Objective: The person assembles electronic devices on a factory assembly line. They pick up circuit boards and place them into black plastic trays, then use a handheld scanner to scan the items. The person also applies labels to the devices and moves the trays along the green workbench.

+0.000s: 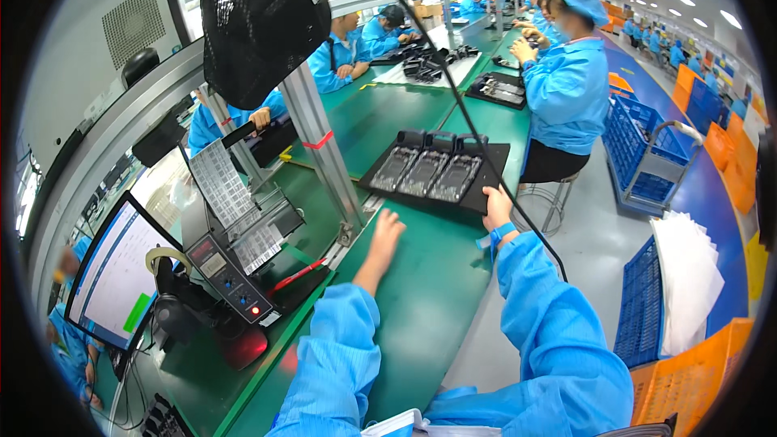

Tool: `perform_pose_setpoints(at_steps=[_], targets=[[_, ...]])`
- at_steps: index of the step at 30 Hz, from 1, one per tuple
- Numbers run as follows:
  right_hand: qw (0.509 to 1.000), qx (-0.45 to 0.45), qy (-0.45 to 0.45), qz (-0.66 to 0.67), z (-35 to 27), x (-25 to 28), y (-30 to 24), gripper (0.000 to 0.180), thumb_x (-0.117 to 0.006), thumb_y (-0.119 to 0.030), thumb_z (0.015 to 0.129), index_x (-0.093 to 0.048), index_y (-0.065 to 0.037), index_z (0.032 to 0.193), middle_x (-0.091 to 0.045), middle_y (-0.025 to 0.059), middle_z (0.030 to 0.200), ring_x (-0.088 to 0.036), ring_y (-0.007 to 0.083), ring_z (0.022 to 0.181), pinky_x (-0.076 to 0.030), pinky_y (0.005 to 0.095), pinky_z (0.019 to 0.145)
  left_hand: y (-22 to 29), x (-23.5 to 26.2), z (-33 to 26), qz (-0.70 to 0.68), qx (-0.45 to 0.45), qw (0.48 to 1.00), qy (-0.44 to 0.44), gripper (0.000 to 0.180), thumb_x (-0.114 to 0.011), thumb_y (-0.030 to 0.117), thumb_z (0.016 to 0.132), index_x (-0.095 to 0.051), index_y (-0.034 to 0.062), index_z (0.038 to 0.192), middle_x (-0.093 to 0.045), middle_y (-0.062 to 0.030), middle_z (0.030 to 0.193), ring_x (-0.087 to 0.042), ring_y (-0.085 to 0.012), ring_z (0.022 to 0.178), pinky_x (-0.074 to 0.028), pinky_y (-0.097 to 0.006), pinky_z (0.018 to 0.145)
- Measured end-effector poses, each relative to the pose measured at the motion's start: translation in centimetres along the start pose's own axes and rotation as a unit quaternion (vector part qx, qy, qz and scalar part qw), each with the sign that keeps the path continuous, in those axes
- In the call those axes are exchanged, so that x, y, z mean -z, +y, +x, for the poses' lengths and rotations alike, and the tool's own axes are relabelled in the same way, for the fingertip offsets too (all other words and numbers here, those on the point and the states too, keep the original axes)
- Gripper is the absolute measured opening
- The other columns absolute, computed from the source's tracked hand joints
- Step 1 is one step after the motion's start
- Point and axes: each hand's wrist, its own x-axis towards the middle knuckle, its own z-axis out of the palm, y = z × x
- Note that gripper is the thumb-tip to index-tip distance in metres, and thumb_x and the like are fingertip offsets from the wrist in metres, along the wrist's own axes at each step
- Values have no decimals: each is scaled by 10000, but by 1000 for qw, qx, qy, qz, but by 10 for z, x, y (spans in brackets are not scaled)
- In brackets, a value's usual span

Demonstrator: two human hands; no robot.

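A flat black tray [495, 163] lies on the green bench top ahead of me. Three dark units with clear, shiny fronts [433, 170] rest on it side by side, black blocky parts along their far edge. My right hand [497, 209] grips the tray's near right corner, and a blue band circles that wrist. Short of the tray's near left side, my left hand [386, 236] hovers over the bench with loosely bent fingers and nothing visible in it.
To the left are a monitor [121, 271], a control box with a red light [231, 279], label sheets [222, 182] and a metal post [320, 137]. A black cable arcs past the tray. A co-worker [571, 81] sits farther along; blue crates [643, 142] stand at right.
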Motion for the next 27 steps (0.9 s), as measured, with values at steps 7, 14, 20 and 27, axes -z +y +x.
perform_pose_setpoints(at_steps=[7, 14, 20, 27], targets=[[942, -3, -26, -334, 60, -130, 80, 220, -436, -139, 794, -538, 33, 886, -592, 155, 802, -600, 265, 703, -487, 359, 663, 44, -56, -74, 521, -131, 836, -112, 587, -524, 263, 789, -304, 24, 1278, -283, -223, 1323, -279, -397, 1217, -264, -413, 1001], [785, 247, -148, -549, 10, -190, 56, 378, -420, -309, 828, -561, 3, 666, -573, 214, 702, -554, 379, 687, -427, 434, 622, 33, -49, -69, 529, -153, 830, -85, 502, -497, 226, 805, -353, 30, 1245, -307, -217, 1309, -296, -394, 1207, -295, -406, 982], [908, 233, -270, -221, -141, -161, 23, 342, -489, -134, 842, -327, -16, 565, -243, 40, 493, -244, 101, 484, -224, 304, 427, 45, -48, -76, 335, -102, 936, 31, 307, -516, 167, 760, -508, 8, 1023, -517, -172, 1094, -477, -327, 1024, -403, -402, 831], [755, 65, -622, -196, -320, -149, 3, 322, -471, -82, 836, -335, -33, 548, -279, -13, 490, -247, 64, 470, -192, 264, 407, 83, -15, -263, 162, 35, 985, 40, 454, -471, 25, 708, -415, -40, 1153, -447, -191, 1169, -489, -241, 1010, -405, -324, 847]])
